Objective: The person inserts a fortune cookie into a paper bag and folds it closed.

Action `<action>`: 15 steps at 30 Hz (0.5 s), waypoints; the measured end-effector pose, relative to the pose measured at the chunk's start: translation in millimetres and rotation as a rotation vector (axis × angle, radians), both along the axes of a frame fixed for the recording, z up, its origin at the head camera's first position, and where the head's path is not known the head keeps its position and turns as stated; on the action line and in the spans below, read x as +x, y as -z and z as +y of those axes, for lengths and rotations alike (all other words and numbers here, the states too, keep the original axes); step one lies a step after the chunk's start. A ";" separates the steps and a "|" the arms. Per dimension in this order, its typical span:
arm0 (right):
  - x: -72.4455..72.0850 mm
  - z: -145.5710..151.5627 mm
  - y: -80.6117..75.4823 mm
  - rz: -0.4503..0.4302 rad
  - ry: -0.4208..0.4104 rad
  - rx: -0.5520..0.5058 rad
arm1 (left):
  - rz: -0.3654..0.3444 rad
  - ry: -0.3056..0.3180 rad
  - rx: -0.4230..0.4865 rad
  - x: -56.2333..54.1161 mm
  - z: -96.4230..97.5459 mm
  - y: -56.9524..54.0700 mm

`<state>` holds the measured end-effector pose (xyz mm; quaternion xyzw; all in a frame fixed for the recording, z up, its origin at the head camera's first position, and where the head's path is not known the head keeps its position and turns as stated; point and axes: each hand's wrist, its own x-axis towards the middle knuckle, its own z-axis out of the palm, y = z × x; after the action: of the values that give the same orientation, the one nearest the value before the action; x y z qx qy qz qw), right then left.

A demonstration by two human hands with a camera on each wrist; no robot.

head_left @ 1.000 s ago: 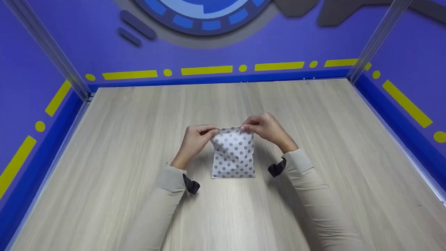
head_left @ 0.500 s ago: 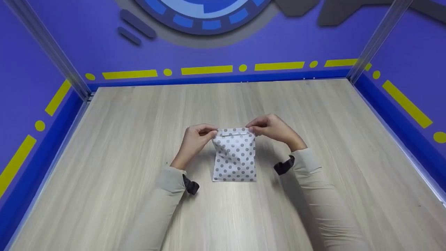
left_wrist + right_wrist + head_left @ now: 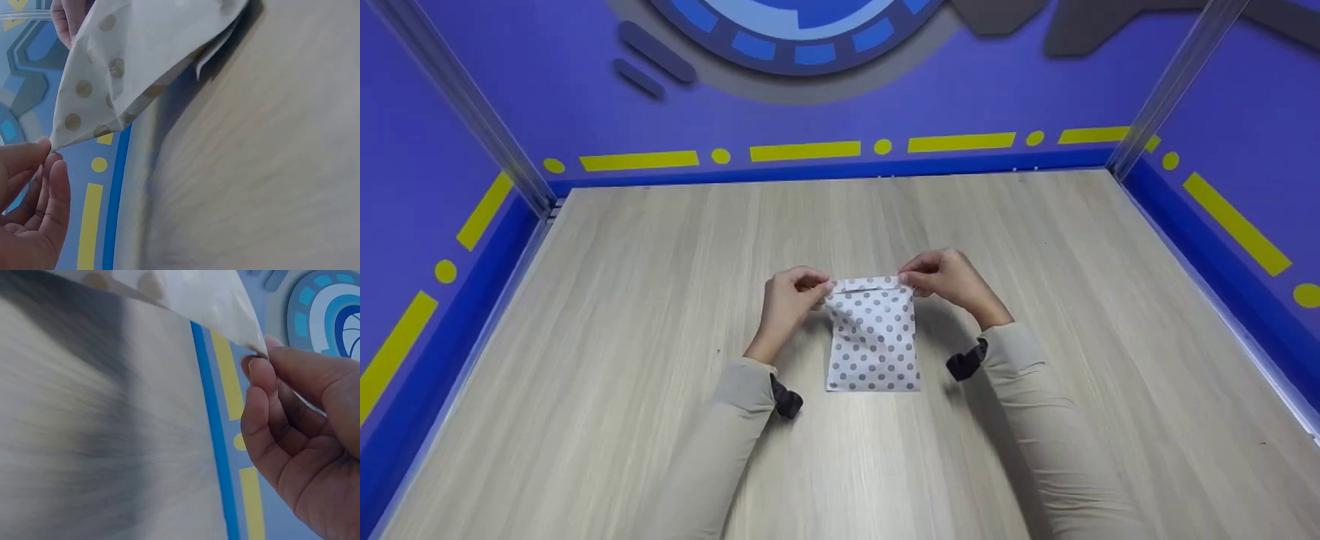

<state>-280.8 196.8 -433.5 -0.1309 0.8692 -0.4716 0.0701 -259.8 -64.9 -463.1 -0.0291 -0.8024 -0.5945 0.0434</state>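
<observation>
A white paper bag with grey polka dots (image 3: 874, 341) is held up by its top edge over the middle of the table. Its top is folded down toward the person as a narrow flap (image 3: 870, 283). The left hand (image 3: 789, 304) pinches the upper left corner between thumb and finger; the left wrist view shows that pinch at the corner of the bag (image 3: 84, 107). At the opposite upper corner, the right hand (image 3: 952, 281) pinches the paper, also seen in the right wrist view beside the bag (image 3: 208, 298). Whether the bag contains anything is hidden.
The wood-grain table (image 3: 660, 262) runs back to a purple-blue wall panel (image 3: 810, 120) with yellow dashes. Side panels and metal posts (image 3: 1177, 90) frame it. A black wrist camera (image 3: 787, 401) hangs under the left sleeve, another wrist camera (image 3: 966, 362) under the right.
The bag's top edge has been folded over into a flap facing the person. The right hand has shifted right to the corner, and the left hand and bag have moved slightly right.
</observation>
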 end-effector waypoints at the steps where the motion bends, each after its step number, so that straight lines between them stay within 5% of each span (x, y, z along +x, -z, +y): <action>1: -0.6 -0.5 1.2 -0.007 0.017 -0.008 | -0.002 -0.005 0.014 -0.8 0.6 0.7; 8: -3.6 -6.9 10.4 -0.033 0.144 -0.048 | 0.017 -0.034 -0.036 -2.8 0.9 4.4; 15: -4.0 -11.4 20.6 -0.057 0.168 -0.034 | 0.003 -0.044 -0.062 1.0 -1.0 6.5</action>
<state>-284.9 185.4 -454.1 -0.0450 0.8668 -0.4939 0.0529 -258.8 -65.8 -469.6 -0.0137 -0.8207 -0.5684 0.0570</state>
